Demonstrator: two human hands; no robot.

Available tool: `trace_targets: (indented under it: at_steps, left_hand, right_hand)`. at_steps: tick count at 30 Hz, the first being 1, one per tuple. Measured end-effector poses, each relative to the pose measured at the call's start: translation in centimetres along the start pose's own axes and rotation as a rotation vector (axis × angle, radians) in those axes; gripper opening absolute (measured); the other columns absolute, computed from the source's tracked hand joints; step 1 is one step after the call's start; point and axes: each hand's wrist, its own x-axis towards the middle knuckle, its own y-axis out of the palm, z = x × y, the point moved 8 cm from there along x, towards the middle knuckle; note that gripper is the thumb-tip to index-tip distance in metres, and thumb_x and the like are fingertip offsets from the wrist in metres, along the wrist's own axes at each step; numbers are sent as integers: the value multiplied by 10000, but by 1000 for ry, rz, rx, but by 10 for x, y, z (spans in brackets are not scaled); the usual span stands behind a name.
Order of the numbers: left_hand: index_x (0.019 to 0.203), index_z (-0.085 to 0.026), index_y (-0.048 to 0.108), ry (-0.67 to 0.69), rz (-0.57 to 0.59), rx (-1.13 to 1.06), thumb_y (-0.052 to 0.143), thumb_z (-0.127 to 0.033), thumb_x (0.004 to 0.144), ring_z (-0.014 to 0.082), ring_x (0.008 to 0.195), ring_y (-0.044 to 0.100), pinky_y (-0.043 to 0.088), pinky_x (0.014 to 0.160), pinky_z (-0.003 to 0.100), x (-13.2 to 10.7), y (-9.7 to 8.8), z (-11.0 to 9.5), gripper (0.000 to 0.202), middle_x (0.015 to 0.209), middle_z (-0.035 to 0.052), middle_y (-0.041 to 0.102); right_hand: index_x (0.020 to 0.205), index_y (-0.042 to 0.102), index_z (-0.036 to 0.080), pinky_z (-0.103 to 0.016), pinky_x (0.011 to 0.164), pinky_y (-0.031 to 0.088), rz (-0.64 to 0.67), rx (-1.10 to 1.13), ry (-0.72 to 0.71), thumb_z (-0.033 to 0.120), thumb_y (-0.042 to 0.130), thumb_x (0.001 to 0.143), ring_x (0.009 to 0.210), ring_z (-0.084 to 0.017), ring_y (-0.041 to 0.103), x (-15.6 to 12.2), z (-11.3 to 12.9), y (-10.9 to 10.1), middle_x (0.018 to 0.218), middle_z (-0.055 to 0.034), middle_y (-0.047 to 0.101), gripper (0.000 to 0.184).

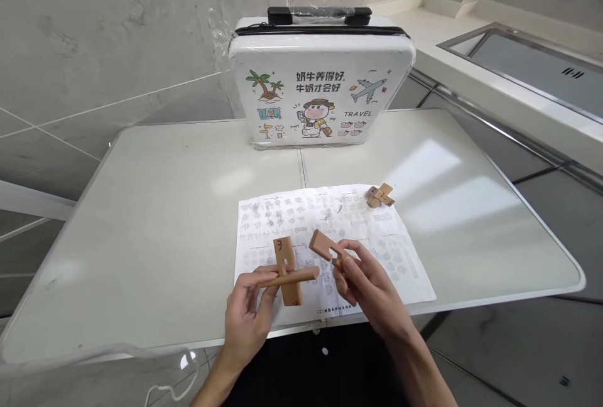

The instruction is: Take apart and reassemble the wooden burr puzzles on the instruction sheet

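Two wooden puzzle pieces [292, 291] are crossed through each other, and my left hand [249, 306] pinches one of them by its left end. The upright piece carries a black handwritten "3" near its top. My right hand [365, 281] grips a separate notched wooden puzzle piece [323, 244], holding its lower end with thumb and fingers; a cut-out shows along its edge. A small gap lies between this piece and the crossed pair. Beneath both hands spreads a white instruction sheet [257, 215] printed with rows of small grey diagrams. An assembled wooden puzzle [380, 195] sits at its far right corner.
The white folding table [155, 206] has a seam down its middle. At its back edge stands a white printed case [323, 86] in clear plastic wrap. To the right is a counter with an inset glass-topped panel [537, 68]. A grey wall rises behind.
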Motion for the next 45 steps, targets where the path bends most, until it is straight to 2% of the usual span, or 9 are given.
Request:
trace_targets:
  at_steps: [4,9,18,27,31,33,38,41,45]
  left_hand:
    - [1066,-223,640,-108,12,-59,644,-329,1051,229,1004,824,681,885,347,2,3,-1,107,1065,86,832]
    - [1011,-224,677,-174,1,-39,687,-414,1018,209,953,821,671,824,288,0,3,5,190,1002,71,822]
    - [973,-224,683,-244,84,-100,702,-452,998,168,725,761,635,686,262,-2,5,12,230,828,39,764]
    - [947,-224,637,-215,154,-120,667,-454,1016,190,769,761,641,724,293,-2,15,6,242,847,43,758]
    - [1207,-259,638,-123,240,97,590,-369,1061,221,926,786,651,855,352,-3,15,0,189,1047,82,780]
    - [1445,-293,551,-93,314,208,596,-294,1051,245,1004,797,654,887,370,-2,15,-4,396,1111,100,785]
    - [1700,-371,196,-157,521,241,662,-171,963,286,1065,811,607,534,214,7,16,-16,895,1203,113,792]
    - [1662,-393,336,-101,639,289,739,-151,877,306,1136,790,687,756,330,10,19,-25,915,1173,77,824]
    - [1638,-385,395,-107,682,248,909,-236,757,344,1218,751,596,1055,511,9,22,-26,1030,1263,86,800]
  right_hand:
    - [1229,459,291,-195,433,250,162,215,11,503,600,1077,436,-65,283,-6,-4,16,632,96,501,296]
    - [1221,425,294,-162,396,247,260,222,21,484,623,1073,394,-48,328,-6,-10,30,634,100,549,312]
    - [1165,423,273,-167,378,227,287,198,117,517,655,1046,357,-38,325,-8,-12,35,632,104,577,357]
    - [1191,418,268,-217,453,280,326,260,157,560,634,1044,424,-72,474,-11,-25,48,734,54,664,392]
    - [1181,446,257,-226,477,287,322,232,162,522,625,1062,431,-72,465,-12,-32,48,691,77,629,341]
    - [1172,469,249,-233,495,302,312,223,166,528,626,1060,438,-69,444,-12,-34,45,692,75,625,340]
    - [1138,525,225,-219,479,310,328,123,167,580,635,1038,460,-70,428,-15,-31,36,729,37,661,384]
    - [1133,537,212,-203,465,321,355,88,162,584,623,1043,467,-69,439,-17,-29,34,728,29,660,392]
    - [1136,544,209,-193,458,324,328,71,167,580,621,1046,457,-61,451,-17,-29,30,726,32,659,389]
